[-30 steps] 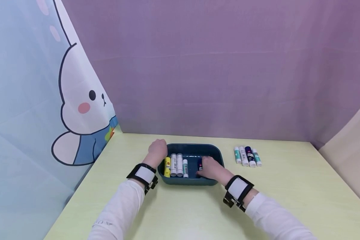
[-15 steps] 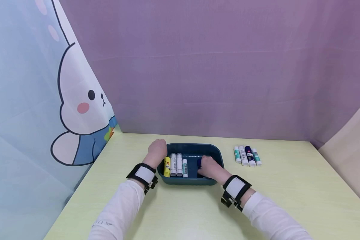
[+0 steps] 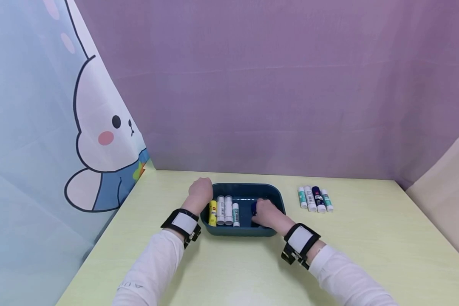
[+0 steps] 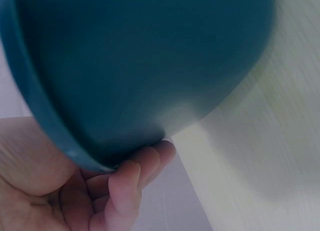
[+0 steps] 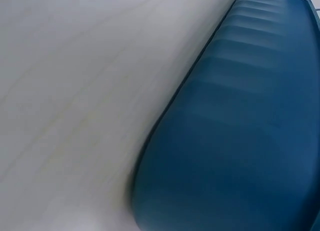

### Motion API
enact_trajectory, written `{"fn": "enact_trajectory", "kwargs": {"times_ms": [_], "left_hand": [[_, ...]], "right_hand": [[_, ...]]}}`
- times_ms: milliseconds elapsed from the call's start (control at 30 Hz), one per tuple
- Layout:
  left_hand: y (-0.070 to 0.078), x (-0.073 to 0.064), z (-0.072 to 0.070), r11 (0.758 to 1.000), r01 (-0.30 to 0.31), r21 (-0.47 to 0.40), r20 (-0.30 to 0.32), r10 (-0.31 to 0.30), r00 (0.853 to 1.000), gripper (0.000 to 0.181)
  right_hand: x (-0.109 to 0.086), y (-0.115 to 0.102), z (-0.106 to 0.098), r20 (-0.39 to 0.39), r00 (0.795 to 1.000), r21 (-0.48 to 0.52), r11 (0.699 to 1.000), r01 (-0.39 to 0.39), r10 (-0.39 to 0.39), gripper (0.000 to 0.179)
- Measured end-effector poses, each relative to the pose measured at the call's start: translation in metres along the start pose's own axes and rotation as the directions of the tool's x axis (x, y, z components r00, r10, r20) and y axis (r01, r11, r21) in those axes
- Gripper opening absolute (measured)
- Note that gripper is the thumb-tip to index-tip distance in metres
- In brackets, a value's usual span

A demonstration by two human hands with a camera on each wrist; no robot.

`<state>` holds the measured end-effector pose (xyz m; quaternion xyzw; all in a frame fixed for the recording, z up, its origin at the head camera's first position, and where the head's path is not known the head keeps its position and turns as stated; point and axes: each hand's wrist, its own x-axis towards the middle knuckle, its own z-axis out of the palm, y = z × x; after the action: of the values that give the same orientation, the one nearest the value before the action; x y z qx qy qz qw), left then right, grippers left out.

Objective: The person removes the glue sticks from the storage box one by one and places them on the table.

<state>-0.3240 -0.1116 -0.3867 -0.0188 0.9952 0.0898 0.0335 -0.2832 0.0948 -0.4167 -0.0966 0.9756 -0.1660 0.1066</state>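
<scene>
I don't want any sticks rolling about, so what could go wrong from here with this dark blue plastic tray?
The left hand holds the dark blue plastic tray at one end, so a tug might tilt it and roll the yellow cylindrical stick into the nearby white cylindrical sticks. The right hand covers most of the dark navy cylindrical stick inside, so it could slip or end up crooked.

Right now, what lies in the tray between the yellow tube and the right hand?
In the head view, two white tubes, a shorter white-and-green tube, then bare tray floor, up to the partly hidden dark blue tube the right hand grips.
</scene>
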Motion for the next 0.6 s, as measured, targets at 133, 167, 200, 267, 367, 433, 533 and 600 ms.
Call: {"fn": "enact_trajectory", "kwargs": {"times_ms": [133, 167, 200, 267, 367, 433, 533, 600], "left_hand": [[0.000, -0.001, 0.000, 1.000, -0.002, 0.001, 0.002, 0.002, 1.000, 0.016], [0.000, -0.001, 0.000, 1.000, -0.005, 0.002, 0.003, 0.004, 1.000, 0.016], [0.000, -0.001, 0.000, 1.000, -0.008, 0.002, 0.002, 0.008, 1.000, 0.016], [-0.001, 0.000, 0.000, 1.000, -0.013, 0.000, 0.002, 0.013, 1.000, 0.016], [-0.001, 0.000, 0.002, 1.000, -0.019, 0.002, 0.001, 0.019, 1.000, 0.016], [-0.001, 0.000, 0.002, 1.000, -0.019, 0.003, 0.001, 0.019, 1.000, 0.017], [-0.001, 0.000, 0.002, 1.000, -0.017, 0.002, 0.002, 0.016, 1.000, 0.017], [-0.001, -0.001, 0.001, 1.000, -0.018, 0.001, 0.001, 0.018, 1.000, 0.016]], "right_hand": [[-0.002, -0.001, -0.004, 0.004, 1.000, 0.025, 1.000, -0.003, 0.003, 0.052], [-0.003, -0.002, -0.005, 0.003, 1.000, 0.030, 1.000, -0.004, 0.004, 0.052], [-0.004, -0.002, -0.007, 0.001, 1.000, 0.034, 0.999, -0.003, 0.003, 0.052], [-0.005, -0.003, -0.011, -0.002, 1.000, 0.048, 0.999, -0.004, 0.004, 0.051], [-0.006, -0.005, -0.018, -0.001, 1.000, 0.063, 0.998, -0.007, 0.007, 0.049], [-0.008, -0.006, -0.025, 0.000, 1.000, 0.073, 0.997, -0.001, 0.001, 0.049], [-0.009, -0.005, -0.037, 0.000, 1.000, 0.080, 0.997, 0.007, -0.007, 0.051], [-0.010, -0.002, -0.046, -0.004, 1.000, 0.083, 0.996, 0.014, -0.014, 0.052]]}}
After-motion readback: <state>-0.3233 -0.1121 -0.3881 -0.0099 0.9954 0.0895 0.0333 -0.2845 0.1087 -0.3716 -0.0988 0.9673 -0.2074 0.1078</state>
